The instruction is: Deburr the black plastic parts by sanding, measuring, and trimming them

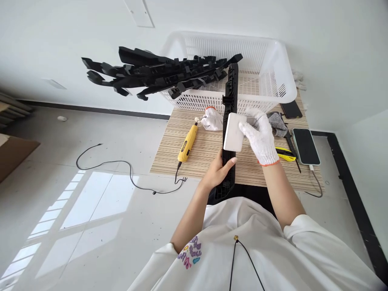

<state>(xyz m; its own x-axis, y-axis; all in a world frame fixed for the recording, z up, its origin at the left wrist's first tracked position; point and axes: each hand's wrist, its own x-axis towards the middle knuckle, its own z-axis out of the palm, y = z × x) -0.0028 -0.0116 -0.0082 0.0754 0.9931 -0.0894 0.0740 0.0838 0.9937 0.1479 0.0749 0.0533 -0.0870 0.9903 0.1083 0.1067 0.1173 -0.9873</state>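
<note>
A long black plastic part (230, 101) runs from my lap up across the small striped table (209, 157) to the basket rim. My bare left hand (218, 171) is wrapped round its near end. My right hand (260, 136) wears a white knit glove and presses a white rectangular block (234, 131) against the part's middle. A second white glove (212, 119) lies on the table just left of the part.
A white plastic basket (273, 76) stands at the table's back, with several black parts (157, 74) sticking out over its left rim. A yellow rotary tool (188, 143) with its cord, a yellow utility knife (285, 153), grey cloth (277, 123) and two phones (305, 146) lie on the table.
</note>
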